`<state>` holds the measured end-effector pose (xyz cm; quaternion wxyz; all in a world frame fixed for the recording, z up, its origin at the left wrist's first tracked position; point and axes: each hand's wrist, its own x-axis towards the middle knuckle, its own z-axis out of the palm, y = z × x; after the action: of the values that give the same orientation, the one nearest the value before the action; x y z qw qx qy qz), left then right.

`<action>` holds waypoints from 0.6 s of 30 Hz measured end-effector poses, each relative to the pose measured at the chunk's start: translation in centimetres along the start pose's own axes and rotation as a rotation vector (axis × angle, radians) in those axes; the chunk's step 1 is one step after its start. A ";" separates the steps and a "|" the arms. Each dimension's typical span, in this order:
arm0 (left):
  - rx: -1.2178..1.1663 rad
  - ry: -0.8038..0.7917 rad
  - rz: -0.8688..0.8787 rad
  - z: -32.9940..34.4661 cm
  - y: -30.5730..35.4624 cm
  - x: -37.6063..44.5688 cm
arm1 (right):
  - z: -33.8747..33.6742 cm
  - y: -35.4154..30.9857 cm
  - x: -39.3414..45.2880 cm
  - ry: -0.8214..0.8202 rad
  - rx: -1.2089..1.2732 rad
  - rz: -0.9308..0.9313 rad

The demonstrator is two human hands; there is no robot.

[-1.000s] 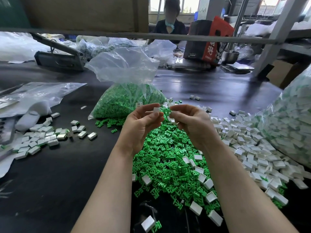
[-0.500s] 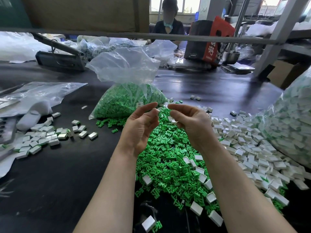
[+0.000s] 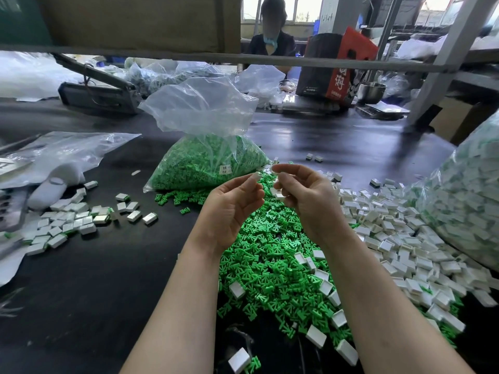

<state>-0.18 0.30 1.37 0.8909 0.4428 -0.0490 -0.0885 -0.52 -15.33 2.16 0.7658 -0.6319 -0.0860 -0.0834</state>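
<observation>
Left hand (image 3: 232,211) rightward, before green-clip bag (image 3: 193,160)

Bright daylight from rear windows (image 3: 305,8), glare on dark table (image 3: 81,279), wide-angle bending at edges, slight blur

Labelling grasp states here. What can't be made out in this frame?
Head view:
- The left hand pinches a white piece: too small to tell its shape.
- The right hand holds white pieces: its fingers cover them, so the count is unclear.
- The label on the green bag: print too small.
- The bag of white parts: cut off by the right edge.
</observation>
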 end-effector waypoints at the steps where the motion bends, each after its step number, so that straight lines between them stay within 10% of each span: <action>1: 0.005 -0.004 -0.002 0.0 0.0 0.0 | 0.0 0.0 0.0 -0.005 -0.010 -0.002; 18: 0.148 -0.011 0.019 -0.3 0.0 -0.1 | -0.1 0.0 -0.1 -0.039 -0.185 0.065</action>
<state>-0.21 0.55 1.19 0.8564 0.5062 -0.0645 -0.0789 -0.58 -15.42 2.14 0.7045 -0.7040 -0.0720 -0.0537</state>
